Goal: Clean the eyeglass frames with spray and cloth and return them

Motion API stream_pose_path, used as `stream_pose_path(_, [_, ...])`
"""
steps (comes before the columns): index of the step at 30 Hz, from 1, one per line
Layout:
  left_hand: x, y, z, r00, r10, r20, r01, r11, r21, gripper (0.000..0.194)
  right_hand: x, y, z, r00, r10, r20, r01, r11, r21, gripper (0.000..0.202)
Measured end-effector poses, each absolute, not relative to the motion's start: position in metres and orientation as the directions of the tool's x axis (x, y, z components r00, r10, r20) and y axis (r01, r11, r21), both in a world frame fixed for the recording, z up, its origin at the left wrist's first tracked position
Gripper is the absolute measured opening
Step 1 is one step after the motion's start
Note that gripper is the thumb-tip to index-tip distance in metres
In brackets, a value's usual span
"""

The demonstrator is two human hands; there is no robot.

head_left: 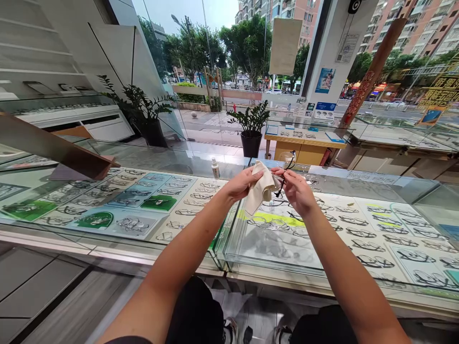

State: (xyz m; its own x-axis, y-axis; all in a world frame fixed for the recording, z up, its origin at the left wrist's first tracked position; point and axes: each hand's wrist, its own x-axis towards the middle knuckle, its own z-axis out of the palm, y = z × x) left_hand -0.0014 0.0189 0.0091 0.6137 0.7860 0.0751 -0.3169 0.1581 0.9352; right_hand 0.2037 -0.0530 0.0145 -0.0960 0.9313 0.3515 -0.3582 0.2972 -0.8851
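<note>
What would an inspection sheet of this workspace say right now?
Surface: glass display counter, glossy with reflections.
Job's things: pale cloth at the dark-rimmed glasses; rows of eyewear under the glass.
Clutter: small bottle, upright beyond the left hand; brown board tilted at the left.
Hands: left hand grips the cloth; right hand holds the glasses.
Cables: nothing seen near the hands; thin lines hang below a round device, upper right.
Surroundings: potted plants; trees outside.
</note>
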Motion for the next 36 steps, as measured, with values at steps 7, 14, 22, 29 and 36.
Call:
stream_pose_path(7, [0.007, 0.004, 0.011, 0.698, 0.708, 0.105, -0.286, 0.142, 0.948, 0.070, 0.200, -0.052, 0.011, -0.085, 0.953, 0.291, -0.372, 0.241, -0.897, 0.029])
stream_pose_path(14, [0.018, -0.010, 0.008, 0.717, 0.691, 0.085, -0.255, 0.148, 0.956, 0.054, 0.191, -0.056, 0.011, -0.086, 0.957, 0.277, -0.381, 0.226, -0.897, 0.034])
stream_pose_path(22, [0.027, -0.022, 0.005, 0.551, 0.781, 0.294, -0.321, -0.127, 0.938, 0.054, 0.194, -0.056, 0.015, -0.054, 0.957, 0.285, -0.372, 0.245, -0.895, 0.033])
stream_pose_path(29, [0.036, -0.028, 0.002, 0.370, 0.836, 0.406, -0.273, -0.320, 0.907, 0.065, 0.187, -0.057, 0.009, 0.019, 0.961, 0.276, -0.423, 0.258, -0.869, 0.029])
stream_pose_path(36, [0.035, -0.029, 0.005, 0.289, 0.829, 0.478, -0.188, -0.441, 0.878, 0.060, 0.189, -0.055, 0.006, -0.002, 0.930, 0.367, -0.316, 0.348, -0.883, 0.031])
